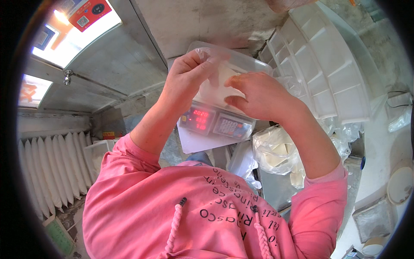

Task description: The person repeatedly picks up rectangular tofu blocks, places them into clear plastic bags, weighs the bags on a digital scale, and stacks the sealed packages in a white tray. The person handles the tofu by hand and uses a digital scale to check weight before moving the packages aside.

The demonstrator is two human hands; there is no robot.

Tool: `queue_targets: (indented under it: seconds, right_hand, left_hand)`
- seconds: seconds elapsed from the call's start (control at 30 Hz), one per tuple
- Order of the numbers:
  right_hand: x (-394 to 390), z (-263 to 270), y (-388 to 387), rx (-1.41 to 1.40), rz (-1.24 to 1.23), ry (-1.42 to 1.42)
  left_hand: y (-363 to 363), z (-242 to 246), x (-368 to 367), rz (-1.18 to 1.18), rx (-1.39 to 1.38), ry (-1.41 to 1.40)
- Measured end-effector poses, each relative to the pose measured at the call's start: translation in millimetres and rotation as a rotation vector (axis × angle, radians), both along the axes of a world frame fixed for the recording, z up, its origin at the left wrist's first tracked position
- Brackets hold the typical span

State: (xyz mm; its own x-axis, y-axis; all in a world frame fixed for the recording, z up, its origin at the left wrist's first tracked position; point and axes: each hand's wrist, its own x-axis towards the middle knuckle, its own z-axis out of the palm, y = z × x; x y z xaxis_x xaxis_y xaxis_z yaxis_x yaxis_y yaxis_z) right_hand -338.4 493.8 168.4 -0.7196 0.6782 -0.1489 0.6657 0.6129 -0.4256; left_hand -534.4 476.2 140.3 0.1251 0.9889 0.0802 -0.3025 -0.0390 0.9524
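Note:
A plastic bin (262,66) sits on an electronic scale (234,125) in front of me. Its red digits are lit on the display, beside a keypad. Inside the bin lie pale, flat sheets (215,92), partly covered by my hands. My left hand (190,73) pinches the edge of a thin clear plastic bag (203,51) above the bin's left side. Over the right side of the bin is my right hand (258,94), its thumb and fingers curved and apart, close to the pale sheets. Whether its fingertips touch them is hard to tell.
White ribbed plastic trays (323,61) stand at the right. Below them, a clear bag of pale sheets (275,150) rests on a metal surface. A metal door with a knob (67,77) is at upper left, and a row of full white bags (55,171) stands lower left.

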Motion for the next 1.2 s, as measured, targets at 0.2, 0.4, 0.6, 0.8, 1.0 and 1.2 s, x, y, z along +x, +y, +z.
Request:
queue_targets:
  seconds: [0.2,0.4,0.6,0.8,1.0,1.2]
  right_hand:
    - [50.8,21.3,-11.5,0.274,0.111,-0.549]
    - [36.3,20.2,6.5,0.597,0.075,0.242]
    - [5.6,-86.2,-1.8,-0.265,-0.56,0.949]
    - [1.8,-101.9,6.7,-0.397,-0.673,1.287]
    - [7.3,-58.4,16.9,-0.899,-0.593,0.937]
    - [22.6,-61.6,21.8,-0.969,-0.525,1.095]
  left_hand:
    - [8.4,0.1,-14.4,0.048,-0.052,-0.271]
    - [33.9,-12.2,51.6,-0.331,0.379,0.741]
    - [48.2,18.7,55.8,-0.071,0.287,0.822]
    - [37.3,41.8,67.4,-0.564,0.654,1.397]
    - [91.4,1.0,63.1,-0.348,0.617,0.783]
    - [69.5,-68.2,25.1,-0.491,0.417,0.923]
